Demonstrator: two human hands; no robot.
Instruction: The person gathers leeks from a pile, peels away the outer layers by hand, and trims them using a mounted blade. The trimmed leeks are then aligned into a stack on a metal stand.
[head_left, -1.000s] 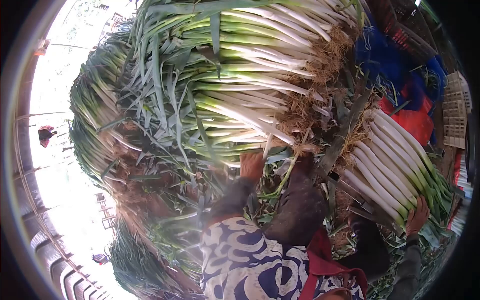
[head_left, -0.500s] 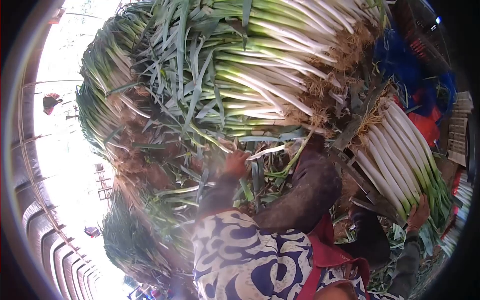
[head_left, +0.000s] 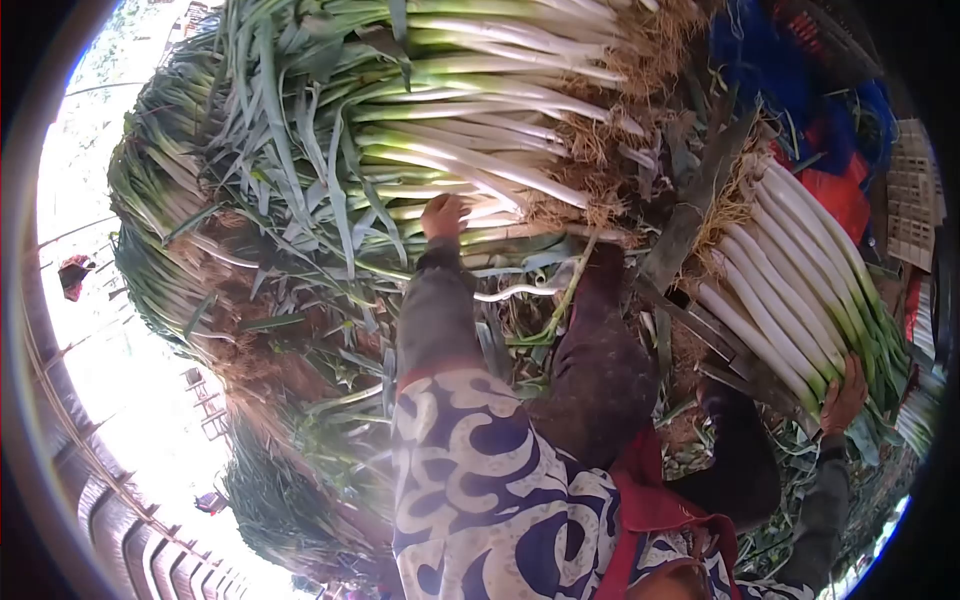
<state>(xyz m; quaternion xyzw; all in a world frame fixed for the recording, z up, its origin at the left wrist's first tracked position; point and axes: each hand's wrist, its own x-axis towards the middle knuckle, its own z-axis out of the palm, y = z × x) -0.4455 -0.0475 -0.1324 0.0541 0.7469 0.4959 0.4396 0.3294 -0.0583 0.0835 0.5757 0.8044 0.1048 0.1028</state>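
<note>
My left hand [head_left: 443,216] reaches onto the lower edge of a large pile of leeks [head_left: 470,150]. Its fingers are slightly apart over the pale green stalks, the tips partly hidden. On the right, my right hand [head_left: 845,396] lies with stretched fingers against the green end of a row of leeks [head_left: 790,270]. These rest side by side on a dark wooden stand [head_left: 700,335], roots towards the upper left. A loose bent leek [head_left: 520,292] lies below my left hand, near my knee [head_left: 600,370].
More leek heaps [head_left: 185,170] stand at the left, with another heap [head_left: 285,490] lower down. Blue netting [head_left: 790,90], a red bag [head_left: 835,195] and a pale slatted crate [head_left: 912,190] are at the upper right. Leaf scraps cover the ground.
My left hand has moved up from the loose leaves onto the leek pile. My right hand stays by the row of leeks. The view has shifted slightly.
</note>
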